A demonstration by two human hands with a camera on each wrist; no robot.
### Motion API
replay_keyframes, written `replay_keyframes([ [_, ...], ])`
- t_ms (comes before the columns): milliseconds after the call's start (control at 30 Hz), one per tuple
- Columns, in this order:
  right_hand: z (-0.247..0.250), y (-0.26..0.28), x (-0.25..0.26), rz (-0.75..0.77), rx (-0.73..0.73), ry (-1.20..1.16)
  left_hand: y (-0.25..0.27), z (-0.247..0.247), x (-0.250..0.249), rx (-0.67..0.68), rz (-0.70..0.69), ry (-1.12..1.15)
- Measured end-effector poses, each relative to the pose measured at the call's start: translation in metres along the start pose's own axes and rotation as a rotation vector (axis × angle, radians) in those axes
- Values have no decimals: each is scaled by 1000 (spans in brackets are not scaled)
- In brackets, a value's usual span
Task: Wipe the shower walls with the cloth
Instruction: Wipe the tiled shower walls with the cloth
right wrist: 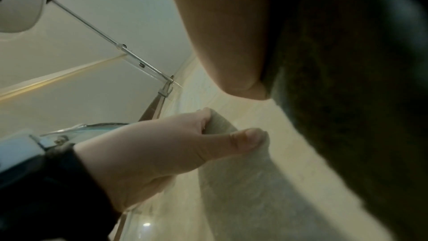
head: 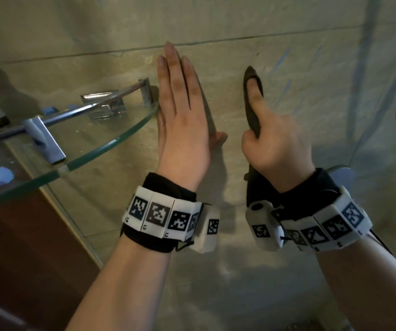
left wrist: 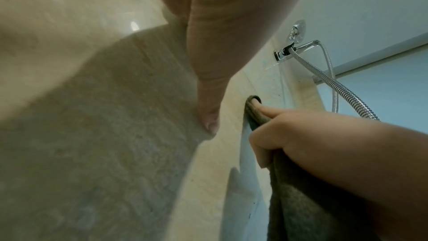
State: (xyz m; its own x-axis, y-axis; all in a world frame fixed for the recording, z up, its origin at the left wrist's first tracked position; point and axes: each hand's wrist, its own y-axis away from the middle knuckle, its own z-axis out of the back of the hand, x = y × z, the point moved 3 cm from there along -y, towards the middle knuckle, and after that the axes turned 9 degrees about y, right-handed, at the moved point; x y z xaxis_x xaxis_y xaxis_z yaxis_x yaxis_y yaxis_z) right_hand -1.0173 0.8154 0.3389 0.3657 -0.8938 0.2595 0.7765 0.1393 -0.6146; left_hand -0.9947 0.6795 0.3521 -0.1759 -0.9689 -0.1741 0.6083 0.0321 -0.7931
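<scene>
Cloth point(head: 252, 108) gripped by right hand point(head: 278, 149), pressed flat on wall point(head: 216, 20); left hand point(head: 182, 120) splayed flat (bracing); strokes best overlapped toward 12 o'clock.

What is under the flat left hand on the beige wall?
Under the left hand only the beige stone shower wall shows; the palm covers that patch. The dark grey cloth is apart, in the right hand.

Left hand point(head: 182, 115) flat; right hand point(head: 275, 144) clenched, forefinger extended.
</scene>
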Motion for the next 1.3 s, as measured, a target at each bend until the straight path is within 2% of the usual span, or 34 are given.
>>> replay_keyframes([
  [200,-10,2,12,136,43,-116,0,0,1,-9,-4,2],
  [267,-6,-1,4,114,3,-113,0,0,1,3,1,6],
  [367,1,-6,-9,-15,-34,-63,1,0,0,8,-1,0],
  [433,3,-7,-10,-49,-38,-58,1,-1,-1,5,2,-8],
  [667,-15,6,11,112,54,-90,1,1,0,-4,-3,-7],
  [767,-9,4,0,84,19,-77,1,1,0,5,1,2],
  [933,-1,-1,-8,-50,0,-20,1,1,0,3,-3,-9],
  [1133,-14,5,12,89,85,-132,1,0,0,-3,0,-6],
  [1300,4,-13,8,55,45,-45,0,0,0,-12,-5,-11],
])
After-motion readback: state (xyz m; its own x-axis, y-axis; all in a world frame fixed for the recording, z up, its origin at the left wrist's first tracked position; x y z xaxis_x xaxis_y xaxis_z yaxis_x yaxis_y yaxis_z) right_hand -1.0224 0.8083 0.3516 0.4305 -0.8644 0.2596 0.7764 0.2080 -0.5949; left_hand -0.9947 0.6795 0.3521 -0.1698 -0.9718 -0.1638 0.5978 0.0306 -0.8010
